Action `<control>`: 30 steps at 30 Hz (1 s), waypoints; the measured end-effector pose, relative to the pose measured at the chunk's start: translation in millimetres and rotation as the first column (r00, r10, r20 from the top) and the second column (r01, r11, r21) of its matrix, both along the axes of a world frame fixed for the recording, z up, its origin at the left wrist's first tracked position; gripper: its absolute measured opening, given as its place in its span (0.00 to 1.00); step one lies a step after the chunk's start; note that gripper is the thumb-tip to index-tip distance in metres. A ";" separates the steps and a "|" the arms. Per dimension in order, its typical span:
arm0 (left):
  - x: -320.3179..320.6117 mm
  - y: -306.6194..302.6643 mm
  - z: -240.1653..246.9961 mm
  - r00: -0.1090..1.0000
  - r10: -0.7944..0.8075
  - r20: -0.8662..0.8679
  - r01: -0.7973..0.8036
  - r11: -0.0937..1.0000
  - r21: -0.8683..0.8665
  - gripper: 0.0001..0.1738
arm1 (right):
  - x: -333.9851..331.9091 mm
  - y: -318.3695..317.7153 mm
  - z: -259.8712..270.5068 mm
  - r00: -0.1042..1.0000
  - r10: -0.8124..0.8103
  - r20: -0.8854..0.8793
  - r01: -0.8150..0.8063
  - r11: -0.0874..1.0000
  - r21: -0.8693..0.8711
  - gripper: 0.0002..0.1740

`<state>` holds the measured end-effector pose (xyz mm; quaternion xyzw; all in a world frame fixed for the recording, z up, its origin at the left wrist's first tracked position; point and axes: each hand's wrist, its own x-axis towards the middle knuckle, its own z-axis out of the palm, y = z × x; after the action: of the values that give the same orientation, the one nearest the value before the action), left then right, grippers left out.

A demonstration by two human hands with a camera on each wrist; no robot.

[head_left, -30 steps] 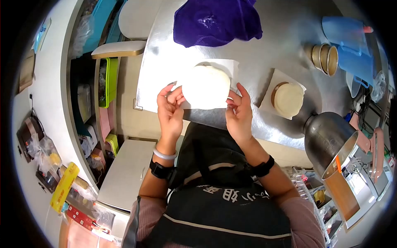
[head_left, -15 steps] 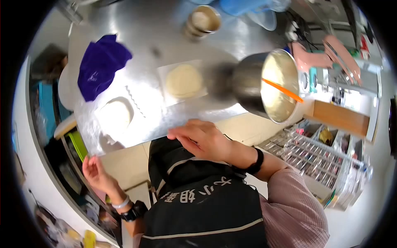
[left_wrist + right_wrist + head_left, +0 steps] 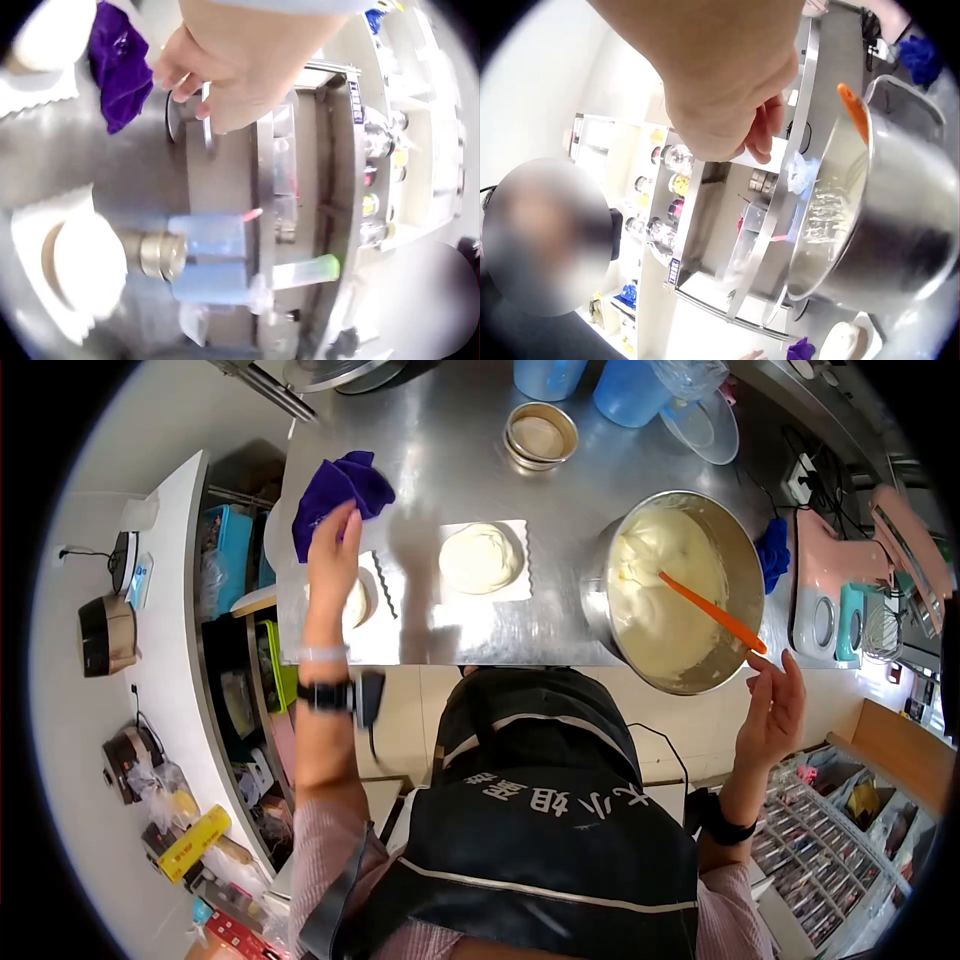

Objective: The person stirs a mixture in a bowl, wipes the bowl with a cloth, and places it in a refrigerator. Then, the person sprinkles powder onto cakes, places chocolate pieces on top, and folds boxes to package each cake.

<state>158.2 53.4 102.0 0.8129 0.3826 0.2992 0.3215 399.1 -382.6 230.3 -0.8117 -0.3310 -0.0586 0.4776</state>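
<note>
My left hand (image 3: 335,548) reaches across the steel table (image 3: 450,420), its straight fingers at the edge of a purple cloth (image 3: 345,485); it holds nothing. Just below that wrist a pale round (image 3: 357,603) sits on white paper. A second pale round (image 3: 480,558) lies on its own paper at the table's middle. My right hand (image 3: 775,705) hovers open, off the table's front edge, beside the rim of a big steel bowl (image 3: 600,575) of cream batter with an orange spatula (image 3: 712,612) in it. In the left wrist view the hand (image 3: 214,79) is next to the cloth (image 3: 120,67).
Stacked small metal rings (image 3: 540,435), blue containers (image 3: 628,390) and a clear tub (image 3: 700,422) stand at the table's back. A blue cloth (image 3: 773,550) and pink mixer (image 3: 830,595) sit right of the bowl. Shelves (image 3: 235,620) flank the left; a drawer rack (image 3: 830,840) is low right.
Both hands have left the pale round on its paper. The left hand moved up to the purple cloth; the right swung out to the right beside the bowl. The head view shifted.
</note>
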 end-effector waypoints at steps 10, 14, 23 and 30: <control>45.5 119.4 -121.4 0.480 0.159 -0.863 -0.158 0.983 0.093 0.24 | 13.6 -16.6 18.0 0.977 -0.072 0.202 0.108 0.979 -0.174 0.16; 31.4 138.9 -133.4 0.581 0.216 -0.785 -0.015 0.967 0.255 0.17 | 42.0 6.8 28.1 0.916 0.180 0.359 0.018 0.875 -0.483 0.20; 71.1 29.8 13.9 0.912 0.048 -0.407 0.115 0.923 0.366 0.20 | 85.5 53.0 -14.9 0.640 0.767 0.045 -0.086 0.130 -0.988 0.04; 134.9 -223.5 77.1 0.836 -0.501 0.223 0.528 0.627 -0.573 0.41 | 134.3 18.6 26.8 0.615 0.358 -0.703 -0.773 0.094 -0.628 0.12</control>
<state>293.1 -170.1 179.1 0.7317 0.2033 0.0709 0.6468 533.4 -364.0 257.1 -0.7205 -0.4984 0.4820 -0.0144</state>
